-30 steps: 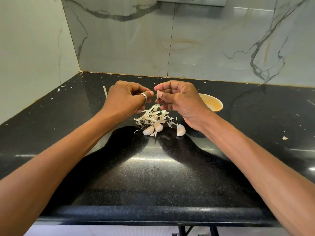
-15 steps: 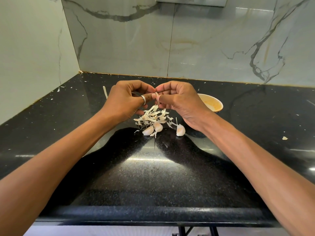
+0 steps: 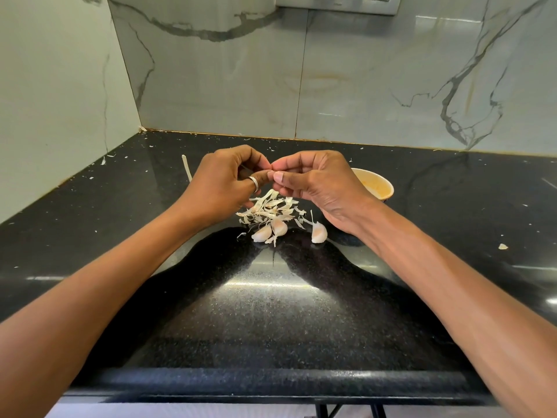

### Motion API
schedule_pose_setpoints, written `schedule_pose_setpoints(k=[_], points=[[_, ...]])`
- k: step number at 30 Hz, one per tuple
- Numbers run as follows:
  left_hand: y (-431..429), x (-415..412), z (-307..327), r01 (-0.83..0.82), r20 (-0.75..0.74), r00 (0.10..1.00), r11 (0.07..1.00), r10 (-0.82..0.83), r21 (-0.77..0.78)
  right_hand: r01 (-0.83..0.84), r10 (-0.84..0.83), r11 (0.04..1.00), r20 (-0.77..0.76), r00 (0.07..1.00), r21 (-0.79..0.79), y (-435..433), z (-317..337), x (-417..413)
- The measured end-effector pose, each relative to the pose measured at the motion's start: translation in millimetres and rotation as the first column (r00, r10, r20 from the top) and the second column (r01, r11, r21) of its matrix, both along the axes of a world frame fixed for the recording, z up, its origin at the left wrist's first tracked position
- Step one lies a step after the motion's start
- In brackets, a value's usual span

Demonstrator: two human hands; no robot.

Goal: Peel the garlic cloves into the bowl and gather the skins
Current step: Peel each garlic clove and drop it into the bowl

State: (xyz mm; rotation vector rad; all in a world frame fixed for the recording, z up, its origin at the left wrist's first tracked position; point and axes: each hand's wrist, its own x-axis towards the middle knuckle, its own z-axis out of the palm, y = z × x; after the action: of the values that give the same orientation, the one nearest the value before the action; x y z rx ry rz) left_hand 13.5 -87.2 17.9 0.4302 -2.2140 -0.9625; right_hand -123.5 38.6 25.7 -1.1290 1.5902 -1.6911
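My left hand and my right hand meet fingertip to fingertip above the black counter, both curled round a garlic clove that is almost wholly hidden between them. Directly below them lies a pile of pale garlic skins. Three unpeeled cloves rest at its near side: two touching, and one apart to the right. A small tan bowl stands behind my right hand, partly covered by it.
The black granite counter ends in a rounded front edge. Marble-look walls close the back and left. A long skin strip lies left of my left hand. A skin scrap lies far right, and tiny flakes dot the back.
The hands have closed together from a small gap. The clove tip seen in my right hand's fingers earlier is now hidden between both hands' fingertips.
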Motion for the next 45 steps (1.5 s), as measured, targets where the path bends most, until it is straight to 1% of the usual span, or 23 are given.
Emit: schedule_pose_setpoints(k=[5,7,12,15,22,26,31,35,37,42,45], points=[[-0.7,0.3,-1.8,-0.033,-0.023,0.999,0.995,0.031,-0.091,-0.008,0.008,1.000,0.078,0.997,0.000,-0.4,-1.3,0.2],[-0.6,0.3,-2.1,-0.035,-0.024,0.999,0.994,0.033,-0.103,-0.011,0.011,1.000,0.098,0.995,0.000,-0.4,-1.3,1.0],[-0.8,0.0,-2.8,-0.039,-0.031,0.999,0.990,0.035,-0.133,-0.004,0.004,1.000,0.121,0.993,-0.002,-0.1,-0.5,2.4],[-1.6,0.0,-3.2,-0.028,-0.004,1.000,0.985,0.028,-0.172,0.001,-0.001,1.000,0.124,0.992,0.003,-0.2,-1.6,3.2],[-2.4,-0.8,-4.9,0.022,0.050,0.999,0.982,-0.013,-0.187,0.014,-0.016,1.000,0.116,0.993,0.011,-1.9,-3.6,4.2],[-0.5,-2.1,-5.7,0.009,0.030,1.000,0.984,-0.004,-0.176,0.028,-0.028,1.000,0.138,0.990,-0.001,-2.9,-4.0,4.6],[1.6,-2.3,-4.7,-0.036,-0.028,0.999,0.987,0.032,-0.155,0.025,-0.022,1.000,0.167,0.986,-0.019,-3.4,-2.6,4.9],[2.0,-2.1,-4.9,-0.014,-0.001,1.000,0.986,0.014,-0.164,0.017,-0.014,1.000,0.192,0.981,-0.017,-3.4,-3.4,5.0],[2.3,-1.8,-4.8,-0.001,0.017,1.000,0.986,0.004,-0.169,0.016,-0.015,1.000,0.177,0.984,-0.006,-3.2,-3.4,4.3],[2.1,-0.9,-1.8,-0.008,0.040,0.999,0.984,0.016,-0.177,0.059,-0.061,0.998,0.071,0.996,0.030,-5.0,-4.4,3.3],[3.8,-0.1,1.1,-0.003,0.043,0.999,0.985,0.010,-0.174,0.065,-0.067,0.998,0.092,0.994,0.022,-6.5,-3.5,2.8]])
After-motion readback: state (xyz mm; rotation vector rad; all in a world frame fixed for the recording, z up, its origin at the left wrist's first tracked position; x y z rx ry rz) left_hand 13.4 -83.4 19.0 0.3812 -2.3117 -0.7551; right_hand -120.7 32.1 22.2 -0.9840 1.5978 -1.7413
